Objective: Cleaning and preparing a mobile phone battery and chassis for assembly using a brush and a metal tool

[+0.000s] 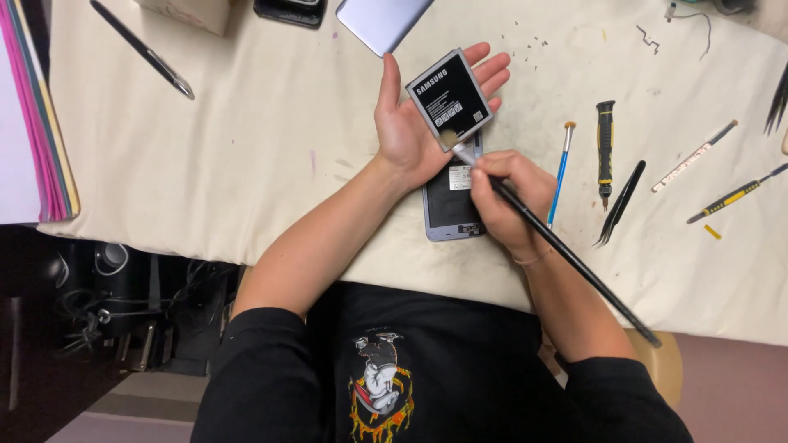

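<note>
My left hand (410,123) is palm up with a flat black phone battery (450,97) resting on its fingers. My right hand (507,197) grips a long black-handled brush (566,254), whose bristle tip touches the battery's lower edge. Under both hands lies an opened grey phone (451,209) with its back cover off, on the cream cloth (271,148).
To the right lie a blue-handled screwdriver (561,168), a black and yellow screwdriver (605,148), black tweezers (621,201), a white spudger (694,156) and another yellow tool (735,197). A grey back cover (382,20) and a black pen (144,51) lie farther away. Coloured folders (45,123) sit at left.
</note>
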